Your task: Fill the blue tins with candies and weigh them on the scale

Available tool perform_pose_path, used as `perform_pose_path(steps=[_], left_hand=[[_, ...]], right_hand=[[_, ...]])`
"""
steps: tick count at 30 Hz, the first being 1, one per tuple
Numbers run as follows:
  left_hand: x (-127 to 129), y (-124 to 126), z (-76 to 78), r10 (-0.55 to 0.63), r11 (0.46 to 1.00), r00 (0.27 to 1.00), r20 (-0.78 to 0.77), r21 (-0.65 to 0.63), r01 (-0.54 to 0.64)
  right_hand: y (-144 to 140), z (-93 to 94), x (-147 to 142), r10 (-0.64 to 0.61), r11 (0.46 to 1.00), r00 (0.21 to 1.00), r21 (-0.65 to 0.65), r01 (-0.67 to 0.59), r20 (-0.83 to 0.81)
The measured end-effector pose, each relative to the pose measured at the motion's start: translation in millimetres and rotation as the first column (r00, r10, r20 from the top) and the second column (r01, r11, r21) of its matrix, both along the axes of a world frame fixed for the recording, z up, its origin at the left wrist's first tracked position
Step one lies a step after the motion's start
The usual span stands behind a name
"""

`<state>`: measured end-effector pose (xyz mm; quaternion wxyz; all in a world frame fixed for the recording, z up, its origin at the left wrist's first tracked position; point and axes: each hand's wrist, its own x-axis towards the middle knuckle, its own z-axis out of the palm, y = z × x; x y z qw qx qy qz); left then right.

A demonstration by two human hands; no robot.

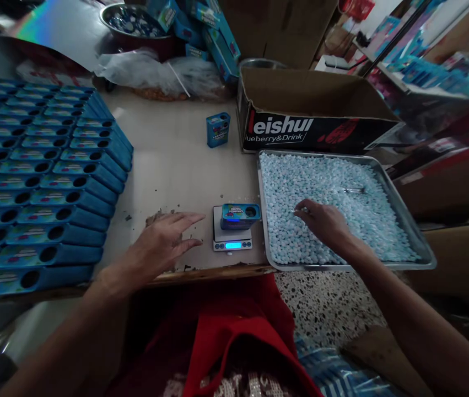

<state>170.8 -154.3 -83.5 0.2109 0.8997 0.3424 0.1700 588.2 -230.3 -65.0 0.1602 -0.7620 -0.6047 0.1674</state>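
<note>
On a small digital scale (233, 237) with a lit blue display lies a blue candy box (240, 216), its round dark hole facing up at the right end. My left hand (163, 240) hovers just left of the scale, thumb and fingers apart, holding nothing. Over a metal tray (264, 220) full of small pale blue and white candies (296, 176), my right hand (323, 220) has its fingertips pinched together. A little candy seems to be between them, partly hidden. A silvery utensil (354, 190) rests on the candies at the tray's right side.
Rows of blue boxes (52, 182) with round holes fill the table's left. A single box (218, 130) stands toward the back. Behind the tray sits an open cardboard carton (321, 110). Plastic bags (160, 74), a bowl (135, 25) and more boxes crowd the far edge.
</note>
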Motion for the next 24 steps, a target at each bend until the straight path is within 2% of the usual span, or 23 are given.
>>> perform_pose_path(steps=[1, 5, 9, 13, 20, 22, 24], left_hand=[[4.0, 0.3, 0.0, -0.004, 1.0, 1.0, 0.009, -0.019, 0.004], [16.5, 0.1, 0.7, 0.005, 0.998, 0.999, 0.047, -0.059, -0.003], [29.2, -1.7, 7.2, 0.121, 0.989, 0.991, 0.063, -0.094, -0.115], [51.2, -0.4, 8.5, 0.165, 0.976, 0.982, 0.088, -0.161, -0.149], [84.9, 5.7, -18.9, 0.172, 0.927, 0.923, 0.344, -0.374, -0.034], [92.2, 9.0, -17.5, 0.155, 0.937, 0.919, 0.362, -0.348, -0.021], [102.2, 14.9, -7.9, 0.073, 0.982, 0.933, 0.353, -0.191, -0.004]], right_hand=[[2.0, 3.1, -5.1, 0.044, 0.999, 0.996, 0.008, -0.045, 0.074], [14.1, 11.4, -13.6, 0.14, 0.99, 0.974, -0.045, -0.134, 0.176], [19.9, 7.7, -8.6, 0.214, 0.974, 0.934, -0.135, -0.181, 0.287], [15.9, 4.7, -5.5, 0.217, 0.976, 0.948, -0.058, -0.209, 0.231], [8.9, 11.4, -4.8, 0.267, 0.963, 0.946, -0.089, -0.254, 0.187], [6.5, 12.9, -9.3, 0.221, 0.975, 0.965, -0.01, -0.222, 0.137], [4.5, 11.6, -18.6, 0.13, 0.987, 0.99, 0.102, -0.124, -0.05]])
